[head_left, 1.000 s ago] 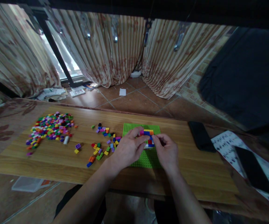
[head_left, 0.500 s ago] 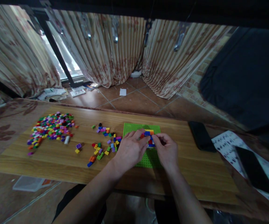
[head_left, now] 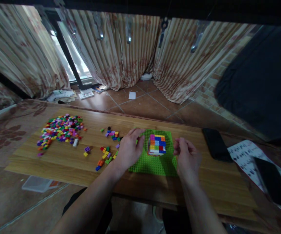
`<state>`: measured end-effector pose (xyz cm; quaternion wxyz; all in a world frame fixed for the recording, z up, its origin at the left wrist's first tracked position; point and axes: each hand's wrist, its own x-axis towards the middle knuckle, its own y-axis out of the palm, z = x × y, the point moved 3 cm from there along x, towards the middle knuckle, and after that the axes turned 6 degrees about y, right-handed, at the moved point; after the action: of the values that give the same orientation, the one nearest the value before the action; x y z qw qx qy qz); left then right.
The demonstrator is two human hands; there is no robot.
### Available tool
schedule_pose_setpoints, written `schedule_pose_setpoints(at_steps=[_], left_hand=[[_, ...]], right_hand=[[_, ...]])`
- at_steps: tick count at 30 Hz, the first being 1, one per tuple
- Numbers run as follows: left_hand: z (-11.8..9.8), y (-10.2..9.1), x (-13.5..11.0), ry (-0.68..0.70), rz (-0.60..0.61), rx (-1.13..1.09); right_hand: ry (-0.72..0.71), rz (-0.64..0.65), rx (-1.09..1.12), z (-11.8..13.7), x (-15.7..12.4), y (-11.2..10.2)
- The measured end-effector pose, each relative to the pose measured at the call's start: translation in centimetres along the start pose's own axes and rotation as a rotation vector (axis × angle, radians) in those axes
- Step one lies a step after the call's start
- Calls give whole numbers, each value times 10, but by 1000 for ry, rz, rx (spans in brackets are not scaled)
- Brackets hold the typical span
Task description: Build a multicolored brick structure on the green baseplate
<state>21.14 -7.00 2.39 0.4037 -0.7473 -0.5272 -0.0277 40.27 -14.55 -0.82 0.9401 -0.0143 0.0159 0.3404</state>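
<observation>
- Head view: I see both hands have just parted from the multicoloured brick block (head_left: 157, 145), so nothing presses it on the green studded baseplate (head_left: 145, 168).
- Left hand (head_left: 129, 149): thumb spread wide, seemingly holding nothing; the block sits just to its right.
- Right hand (head_left: 188, 156): fingers curled narrow, block to its left; I can't tell whether they pinch anything.

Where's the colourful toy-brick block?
In the head view, just right of centre, the toy-brick block sits on the green studded baseplate, between the left hand and right hand, touching neither.
</observation>
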Motion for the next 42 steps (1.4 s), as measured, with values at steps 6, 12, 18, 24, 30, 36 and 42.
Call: schedule_pose_setpoints(at_steps=[6, 12, 18, 24, 30, 36, 42], left_hand=[[11, -17, 4, -101, -138, -23], [41, -48, 7, -225, -96, 53], [69, -83, 0, -315, 172, 242], [74, -93, -11, -359, 303, 279], [80, -98, -11, -484, 333, 419], [79, -85, -9, -425, 389, 475], [67, -68, -10, -309, 467, 410]], right_hand=[[-238, -48, -68, 19, -19, 3], [-352, 31, -177, 19, -38, 6], [-461, 87, -307, 12, -52, 8], [-629, 308, -331, 14, -74, 23], [-762, 412, -332, 10, -87, 36], [-788, 448, -336, 8, -91, 42], [-770, 483, -348, 5, -92, 45]])
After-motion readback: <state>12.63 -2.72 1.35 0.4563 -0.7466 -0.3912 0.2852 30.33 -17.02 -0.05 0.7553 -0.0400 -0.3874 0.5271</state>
